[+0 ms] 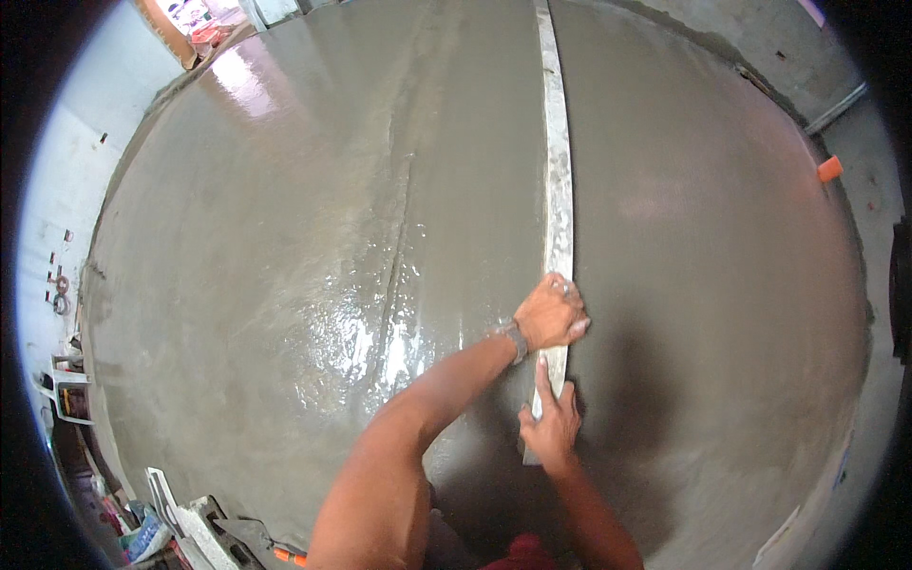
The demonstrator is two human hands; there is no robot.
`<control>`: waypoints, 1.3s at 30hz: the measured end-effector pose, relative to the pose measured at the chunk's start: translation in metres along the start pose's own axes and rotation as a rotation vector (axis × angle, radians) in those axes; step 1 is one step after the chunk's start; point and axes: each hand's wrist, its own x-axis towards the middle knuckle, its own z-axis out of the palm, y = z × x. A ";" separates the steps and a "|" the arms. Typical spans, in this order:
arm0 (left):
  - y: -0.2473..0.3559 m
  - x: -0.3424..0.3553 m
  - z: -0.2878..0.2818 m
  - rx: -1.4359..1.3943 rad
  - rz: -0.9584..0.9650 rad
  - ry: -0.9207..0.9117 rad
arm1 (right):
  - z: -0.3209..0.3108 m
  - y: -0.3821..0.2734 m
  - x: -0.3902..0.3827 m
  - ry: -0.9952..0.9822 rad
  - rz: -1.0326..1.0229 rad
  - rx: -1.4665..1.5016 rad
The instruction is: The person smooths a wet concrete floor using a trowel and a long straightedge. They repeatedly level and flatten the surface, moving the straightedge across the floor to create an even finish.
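A long, narrow, pale metal straightedge [559, 180] lies on the smooth wet grey concrete [684, 285], reaching from just in front of me to the far side. My left hand [551, 312], with a band on its wrist, is closed over the bar partway along the near part. Nearer to me, my right hand [553, 423] grips the bar close to its near end, the index finger stretched along it. To the left of the bar, watery patches shine and a thin ridge [399, 247] runs roughly alongside it.
At the lower left are a trowel [249, 534], a long-bladed tool [163, 502] and a rough block [211, 527]. A white plastic frame [71, 394] stands by the left wall [104, 114]. An orange pipe stub [830, 169] pokes out at the right edge. A doorway opens at the far left.
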 end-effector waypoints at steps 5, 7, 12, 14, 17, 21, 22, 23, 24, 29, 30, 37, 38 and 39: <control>0.015 -0.006 0.001 -0.139 0.006 -0.007 | -0.005 -0.004 -0.013 0.011 0.018 0.011; 0.004 0.003 -0.004 -0.068 0.016 -0.001 | -0.006 -0.006 0.004 0.034 0.004 0.003; 0.004 -0.008 0.001 0.002 0.015 0.018 | -0.002 -0.006 0.003 -0.005 0.012 0.012; 0.018 -0.013 -0.001 -0.037 0.005 -0.018 | -0.002 -0.003 -0.018 0.012 -0.014 -0.003; 0.014 -0.010 -0.006 -0.090 0.002 -0.022 | -0.002 -0.006 -0.012 0.039 -0.020 0.027; -0.009 0.000 -0.008 -0.035 0.003 0.047 | -0.003 -0.013 0.015 -0.006 0.019 0.022; -0.008 -0.002 -0.007 -0.002 -0.004 0.039 | -0.001 -0.011 0.013 -0.019 0.027 0.022; -0.008 -0.004 -0.006 0.029 -0.009 0.026 | 0.001 -0.010 0.012 -0.032 0.040 0.023; 0.001 -0.006 -0.003 0.072 0.020 0.011 | -0.001 -0.009 0.003 -0.027 0.035 0.019; 0.005 -0.007 -0.006 -0.065 0.001 0.031 | -0.004 -0.008 -0.002 0.039 -0.039 0.014; -0.002 -0.002 -0.008 -0.048 0.009 0.045 | -0.004 -0.010 0.006 0.028 -0.024 0.015; 0.008 -0.006 -0.011 -0.088 0.018 0.057 | -0.004 -0.006 -0.003 -0.002 -0.007 -0.007; 0.013 -0.012 -0.013 -0.136 0.017 0.042 | -0.003 -0.009 -0.010 -0.014 -0.008 -0.007; 0.011 -0.011 -0.014 -0.105 0.015 0.040 | -0.004 -0.010 -0.008 -0.004 -0.010 -0.002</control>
